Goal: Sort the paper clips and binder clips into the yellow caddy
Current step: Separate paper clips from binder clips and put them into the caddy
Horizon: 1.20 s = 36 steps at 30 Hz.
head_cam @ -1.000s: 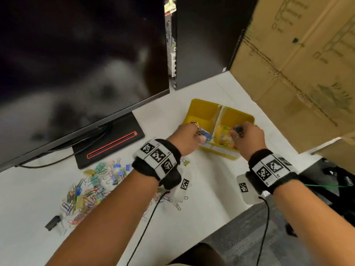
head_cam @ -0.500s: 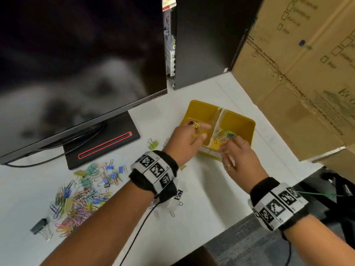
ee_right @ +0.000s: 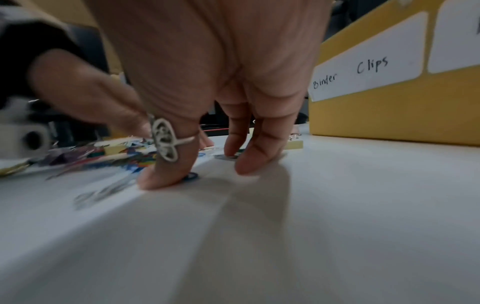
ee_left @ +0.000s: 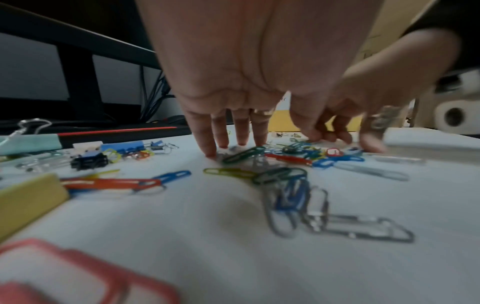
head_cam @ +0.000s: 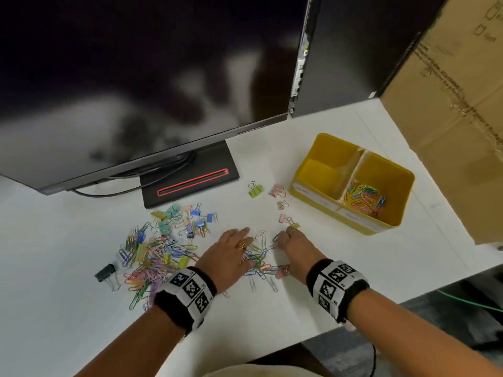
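Nearest, the left hand (head_cam: 231, 255) and right hand (head_cam: 292, 248) are pressing straight, slightly spread fingertips (ee_left: 210, 151) down on the desk (head_cam: 313, 303), corralling a small heap of paper clips (head_cam: 260, 261) between them; neither is pinching anything yet, though blur is making the right thumb hard to read. Sweeping the heap tight before lifting should be stopping strays. Left, the big mixed pile (head_cam: 160, 246) is waiting. Beyond, loose binder clips (head_cam: 277, 190) are lying beside the yellow caddy (head_cam: 313, 198), whose right compartment is already holding paper clips.
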Motion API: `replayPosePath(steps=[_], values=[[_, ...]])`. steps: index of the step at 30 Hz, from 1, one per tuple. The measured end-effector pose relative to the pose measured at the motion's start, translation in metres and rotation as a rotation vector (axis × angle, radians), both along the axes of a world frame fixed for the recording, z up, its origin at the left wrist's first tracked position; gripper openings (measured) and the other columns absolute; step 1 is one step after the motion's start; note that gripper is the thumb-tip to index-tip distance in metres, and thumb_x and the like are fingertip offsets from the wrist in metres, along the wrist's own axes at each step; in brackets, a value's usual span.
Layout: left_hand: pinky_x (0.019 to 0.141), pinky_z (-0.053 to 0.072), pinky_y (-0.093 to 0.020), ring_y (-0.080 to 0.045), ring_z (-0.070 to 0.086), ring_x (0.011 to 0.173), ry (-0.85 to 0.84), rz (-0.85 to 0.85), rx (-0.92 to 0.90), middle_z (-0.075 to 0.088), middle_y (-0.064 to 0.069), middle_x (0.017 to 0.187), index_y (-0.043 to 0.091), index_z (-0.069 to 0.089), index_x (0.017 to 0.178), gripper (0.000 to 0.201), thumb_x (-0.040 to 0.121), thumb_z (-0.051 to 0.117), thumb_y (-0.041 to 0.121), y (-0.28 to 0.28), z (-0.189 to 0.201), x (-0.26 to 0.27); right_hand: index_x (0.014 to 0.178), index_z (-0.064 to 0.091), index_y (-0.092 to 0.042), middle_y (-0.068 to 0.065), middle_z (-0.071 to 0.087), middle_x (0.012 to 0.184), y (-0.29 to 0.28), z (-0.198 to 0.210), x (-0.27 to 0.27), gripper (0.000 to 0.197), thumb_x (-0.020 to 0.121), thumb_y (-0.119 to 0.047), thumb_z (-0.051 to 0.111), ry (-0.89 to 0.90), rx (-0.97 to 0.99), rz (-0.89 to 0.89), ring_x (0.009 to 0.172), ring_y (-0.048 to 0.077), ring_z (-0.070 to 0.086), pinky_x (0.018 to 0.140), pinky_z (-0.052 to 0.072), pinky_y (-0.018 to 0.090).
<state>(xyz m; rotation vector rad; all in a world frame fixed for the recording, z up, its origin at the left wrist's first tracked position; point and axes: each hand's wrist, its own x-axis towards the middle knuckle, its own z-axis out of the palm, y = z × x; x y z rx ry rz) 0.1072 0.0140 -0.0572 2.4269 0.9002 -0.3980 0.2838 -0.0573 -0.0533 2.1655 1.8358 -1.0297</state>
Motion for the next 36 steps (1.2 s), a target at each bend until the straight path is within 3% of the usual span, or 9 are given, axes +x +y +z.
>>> replayPosePath(steps=[2, 5, 8, 12, 15, 18, 20, 29, 36], values=[[0.119, 0.020, -0.033, -0.017, 0.007, 0.145, 0.014, -0.007, -0.051, 0.009, 0.003, 0.158, 0.017, 0.025, 0.147, 0.077, 0.085, 0.056, 0.051, -0.002, 0.005, -0.006, 0.125, 0.041, -0.004, 0.021, 0.037, 0.135, 0.013, 0.002, 0.000, 0.061, 0.075, -0.018, 0.074, 0.003, 0.049, 0.004, 0.126, 0.032, 0.039, 0.099, 0.040, 0.032], [0.114, 0.030, -0.031, -0.019, 0.019, 0.137, 0.057, 0.055, -0.066, 0.022, -0.001, 0.149, 0.019, 0.030, 0.143, 0.096, 0.063, 0.079, 0.043, -0.001, 0.010, -0.019, 0.128, 0.041, -0.010, 0.014, 0.037, 0.132, 0.024, 0.002, 0.000, 0.063, 0.074, -0.010, 0.073, 0.052, 0.130, 0.038, 0.121, 0.030, 0.042, 0.098, 0.044, 0.036], [0.105, 0.040, -0.032, -0.020, 0.034, 0.122, 0.067, 0.146, -0.037, 0.034, 0.000, 0.132, 0.021, 0.043, 0.131, 0.083, 0.060, 0.084, 0.036, 0.000, 0.010, -0.028, 0.132, 0.044, -0.014, 0.012, 0.040, 0.131, 0.020, -0.002, 0.001, 0.055, 0.082, -0.008, 0.065, 0.080, 0.165, 0.097, 0.119, 0.029, 0.043, 0.100, 0.043, 0.038], [0.094, 0.041, -0.026, -0.021, 0.049, 0.113, 0.011, 0.300, -0.153, 0.043, -0.004, 0.123, 0.016, 0.050, 0.119, 0.055, 0.071, 0.078, 0.016, -0.004, 0.005, -0.020, 0.126, 0.052, -0.006, 0.015, 0.048, 0.124, 0.000, -0.008, -0.009, 0.037, 0.089, 0.000, 0.052, 0.157, 0.176, 0.157, 0.112, 0.028, 0.050, 0.101, 0.042, 0.034], [0.097, 0.044, -0.032, -0.024, 0.049, 0.116, -0.041, 0.324, -0.137, 0.044, -0.005, 0.124, 0.015, 0.048, 0.123, 0.058, 0.072, 0.077, 0.016, -0.008, 0.003, -0.005, 0.133, 0.043, -0.008, 0.012, 0.045, 0.131, -0.009, -0.002, -0.016, 0.055, 0.084, -0.019, 0.064, 0.134, 0.159, 0.200, 0.120, 0.027, 0.043, 0.103, 0.034, 0.029], [0.095, 0.047, -0.040, -0.023, 0.038, 0.121, 0.045, 0.191, -0.010, 0.037, -0.002, 0.130, 0.019, 0.036, 0.136, 0.085, 0.065, 0.080, 0.038, -0.013, 0.007, 0.004, 0.138, 0.030, -0.009, 0.009, 0.035, 0.135, -0.012, 0.002, -0.014, 0.096, 0.062, -0.041, 0.080, 0.009, 0.088, 0.145, 0.123, 0.026, 0.035, 0.106, 0.035, 0.034], [0.093, 0.049, -0.040, -0.024, 0.035, 0.121, 0.125, 0.121, 0.048, 0.034, -0.002, 0.131, 0.017, 0.034, 0.138, 0.096, 0.060, 0.079, 0.050, -0.018, 0.008, 0.007, 0.136, 0.030, -0.008, 0.009, 0.034, 0.134, -0.012, 0.001, -0.015, 0.101, 0.057, -0.043, 0.082, -0.035, 0.057, 0.127, 0.123, 0.027, 0.033, 0.105, 0.037, 0.036], [0.097, 0.040, -0.031, -0.024, 0.045, 0.117, 0.079, 0.397, 0.025, 0.046, -0.011, 0.126, 0.007, 0.049, 0.123, 0.045, 0.087, 0.060, 0.033, -0.034, -0.010, -0.006, 0.130, 0.046, -0.014, 0.011, 0.042, 0.131, 0.026, -0.011, -0.042, 0.054, 0.080, -0.008, 0.065, 0.076, 0.258, 0.189, 0.119, 0.028, 0.039, 0.098, 0.042, 0.036], [0.098, 0.044, -0.035, -0.030, 0.052, 0.115, 0.146, 0.334, -0.041, 0.050, -0.017, 0.125, 0.001, 0.053, 0.120, 0.032, 0.095, 0.049, 0.019, -0.017, -0.004, -0.013, 0.123, 0.046, -0.005, 0.015, 0.039, 0.136, 0.033, -0.005, -0.044, 0.034, 0.089, -0.001, 0.046, -0.147, 0.167, 0.270, 0.120, 0.029, 0.040, 0.090, 0.042, 0.037]])
